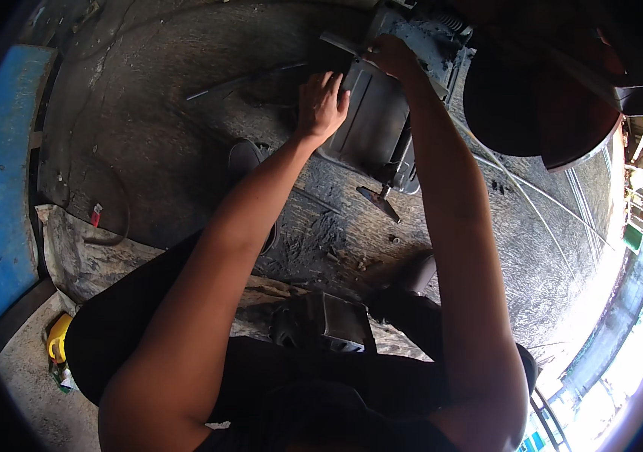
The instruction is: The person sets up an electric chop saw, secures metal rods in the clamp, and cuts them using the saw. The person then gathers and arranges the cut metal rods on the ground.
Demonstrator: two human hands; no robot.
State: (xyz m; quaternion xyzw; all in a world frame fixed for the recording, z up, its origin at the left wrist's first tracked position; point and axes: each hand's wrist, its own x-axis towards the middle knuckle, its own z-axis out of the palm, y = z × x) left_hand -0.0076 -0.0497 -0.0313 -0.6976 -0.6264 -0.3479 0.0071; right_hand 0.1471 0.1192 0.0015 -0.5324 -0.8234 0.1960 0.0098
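A grey metal machine base (370, 124) with a ribbed flat top lies on the dark floor in front of me. At its near end is a screw with a T-shaped handle (379, 202). My left hand (321, 105) rests against the base's left edge, open, fingers apart. Farther up, my right hand (391, 56) is closed at the end of a short flat metal bar (340, 43), which sticks out to the left across the base. My fingertips there are partly in shadow. Beyond the hand sits a coil spring (453, 22) on the machine's far part.
A large dark rounded object (540, 105) stands at the upper right. Long thin rods (540, 188) lie on the floor to the right, a thin rod (246, 79) to the left. A blue panel (9, 181) stands far left, a yellow object (58, 337) near it. Small debris lies between my feet.
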